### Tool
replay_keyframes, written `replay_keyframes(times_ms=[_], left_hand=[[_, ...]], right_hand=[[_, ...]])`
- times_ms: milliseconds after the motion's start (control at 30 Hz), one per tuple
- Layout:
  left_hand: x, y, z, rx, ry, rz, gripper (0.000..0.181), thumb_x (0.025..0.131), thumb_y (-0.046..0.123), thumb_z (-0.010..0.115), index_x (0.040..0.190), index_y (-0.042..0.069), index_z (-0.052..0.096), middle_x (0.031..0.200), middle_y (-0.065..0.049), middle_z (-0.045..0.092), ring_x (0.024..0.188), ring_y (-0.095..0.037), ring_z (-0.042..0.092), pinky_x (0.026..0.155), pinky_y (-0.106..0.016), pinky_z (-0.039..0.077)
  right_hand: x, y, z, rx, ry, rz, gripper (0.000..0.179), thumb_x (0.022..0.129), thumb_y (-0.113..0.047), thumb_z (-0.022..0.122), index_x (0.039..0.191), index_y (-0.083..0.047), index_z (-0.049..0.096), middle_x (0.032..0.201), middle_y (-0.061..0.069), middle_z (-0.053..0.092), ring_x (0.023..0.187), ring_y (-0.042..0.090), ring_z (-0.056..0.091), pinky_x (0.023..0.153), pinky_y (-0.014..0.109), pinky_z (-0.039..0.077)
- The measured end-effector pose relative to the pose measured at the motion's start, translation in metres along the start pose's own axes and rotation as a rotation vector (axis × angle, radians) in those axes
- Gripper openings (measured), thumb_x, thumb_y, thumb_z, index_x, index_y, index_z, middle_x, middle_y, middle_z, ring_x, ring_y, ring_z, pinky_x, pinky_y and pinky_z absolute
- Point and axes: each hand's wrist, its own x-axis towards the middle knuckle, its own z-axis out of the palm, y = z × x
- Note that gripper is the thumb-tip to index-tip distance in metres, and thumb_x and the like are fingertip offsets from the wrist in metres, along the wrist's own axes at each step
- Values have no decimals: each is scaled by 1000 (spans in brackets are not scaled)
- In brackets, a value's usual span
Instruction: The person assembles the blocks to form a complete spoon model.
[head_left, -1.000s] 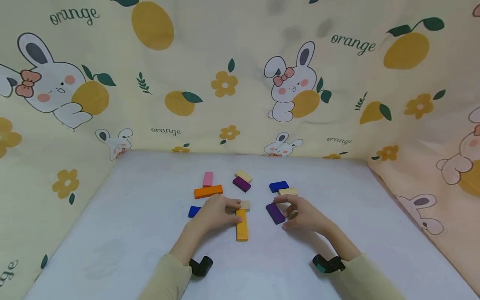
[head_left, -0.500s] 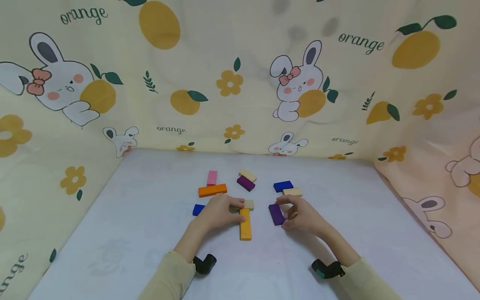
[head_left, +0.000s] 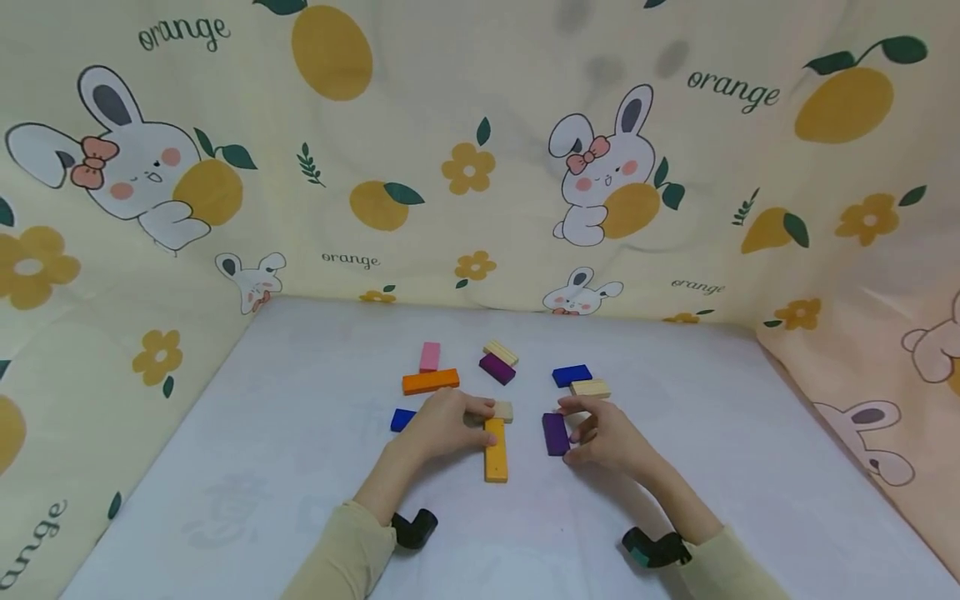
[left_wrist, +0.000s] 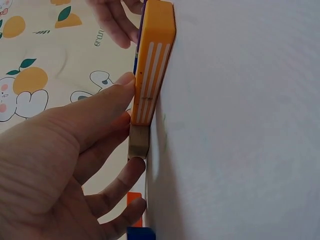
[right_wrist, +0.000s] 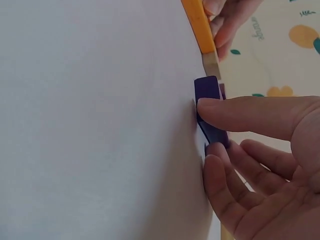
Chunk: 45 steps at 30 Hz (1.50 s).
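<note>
Straightening pieces on the white-covered bench point(head_left: 540, 542): left hand point(head_left: 444, 425) has thumb on the yellow bar point(head_left: 496, 463), index at the pale block point(head_left: 504, 411); grip or mere touch, can't tell. Right hand point(head_left: 609, 433) pinches the purple block point(head_left: 555, 435) near its ends, right of the yellow bar, apart from it. Purple block has swung from slanted to nearly parallel, so the two look closer to lined up. Yellow bar: long, painted-looking, light side stripes. Purple block: shorter, flat-faced, smooth. Pale block: bare-wood look.
</note>
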Motion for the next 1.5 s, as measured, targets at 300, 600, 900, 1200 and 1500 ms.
replay_keyframes(times_ms=[300,600,900,1200,1500], left_hand=[[1,-1,2,12,1,19,43,83,35,81,121,18,73,124,13,64,122,-18,55,100,-41,44],[4,-1,3,10,-2,31,42,83,35,80,121,19,73,124,14,64,122,-18,54,101,-42,43],[4,-1,1,-7,-2,29,41,84,34,80,120,19,73,124,14,64,121,-17,54,101,-40,43],[1,-1,0,-11,5,13,39,85,33,79,121,18,73,125,12,64,120,-17,55,102,-42,42],[1,-3,2,1,10,9,39,85,34,79,121,19,73,125,14,63,120,-16,55,102,-42,42]], right_hand=[[-16,-15,7,79,60,98,79,64,0,91,134,-5,56,122,7,61,91,25,59,72,34,56],[-46,-41,19,176,125,229,84,60,-2,92,136,-10,56,124,4,60,90,23,61,75,33,55],[-65,-49,40,282,77,276,85,58,3,91,135,-6,56,122,7,60,84,24,61,71,34,55],[-64,-47,58,299,-86,149,84,62,3,90,136,-2,52,123,9,60,85,24,62,71,29,53],[-63,-50,70,209,-106,139,79,62,-3,93,132,-6,56,114,6,61,80,22,58,63,27,49]])
